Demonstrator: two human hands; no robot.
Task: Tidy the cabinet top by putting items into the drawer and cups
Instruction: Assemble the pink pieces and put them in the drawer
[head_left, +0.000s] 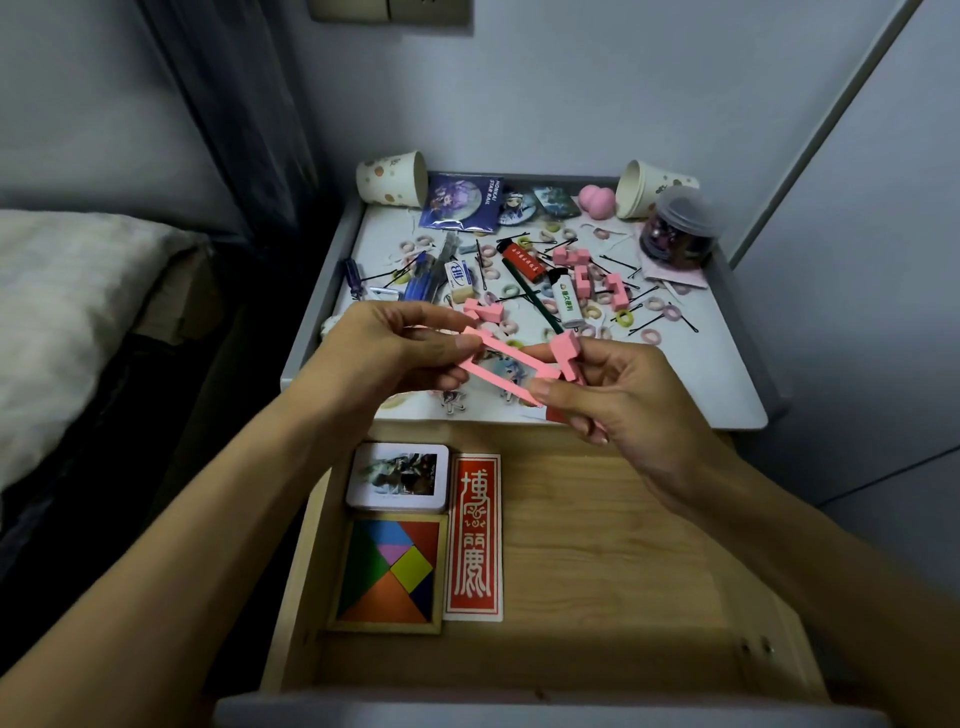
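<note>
Above the front edge of the cabinet top (717, 374), both my hands hold a pink rectangular foam frame (506, 358). My left hand (395, 348) pinches its left end. My right hand (623, 400) pinches its right end and also holds a pink foam block (563, 353). More pink foam pieces (576, 260), small hair ties (652, 335), hairpins, pens (421, 283) and lighters (522, 260) are scattered on the cabinet top. Two paper cups lie tipped at the back, one left (389, 179), one right (654, 189). The wooden drawer (613, 545) stands open below my hands.
Inside the drawer, at its left, lie a white tin (397, 475), a tangram puzzle (389, 571) and a red card box (475, 535). A clear jar (678, 228) stands back right. Badges (462, 200) and a pink sponge (597, 200) lie at the back. A bed (67, 312) is left.
</note>
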